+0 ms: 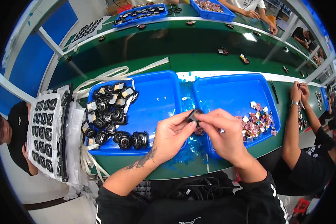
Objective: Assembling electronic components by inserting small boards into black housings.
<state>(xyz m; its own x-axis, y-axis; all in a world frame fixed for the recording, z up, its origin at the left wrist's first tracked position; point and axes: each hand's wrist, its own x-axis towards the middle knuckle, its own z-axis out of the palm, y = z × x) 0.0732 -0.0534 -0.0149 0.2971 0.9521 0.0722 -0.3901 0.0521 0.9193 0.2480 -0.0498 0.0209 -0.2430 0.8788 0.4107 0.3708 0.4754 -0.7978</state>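
Between the two blue trays, my left hand [170,136] and my right hand [224,132] meet over the green bench. Both pinch a small black casing [194,115], its details largely covered by my fingers. It looks like the black round-faced housings [107,115] heaped in the left blue tray [158,80]. Some of those housings show a pale silver or tan square part. In the right blue tray [227,79], small reddish circuit boards [255,125] with white and coloured bits lie piled toward the near right side.
Blue film scraps [192,149] litter the bench between the trays. White straps [119,72] trail around the left tray. A stack of padded trays [44,130] holding black housings stands at far left. Beyond runs a green conveyor [156,41] carrying scattered parts. Co-workers sit right and opposite; another person is at left.
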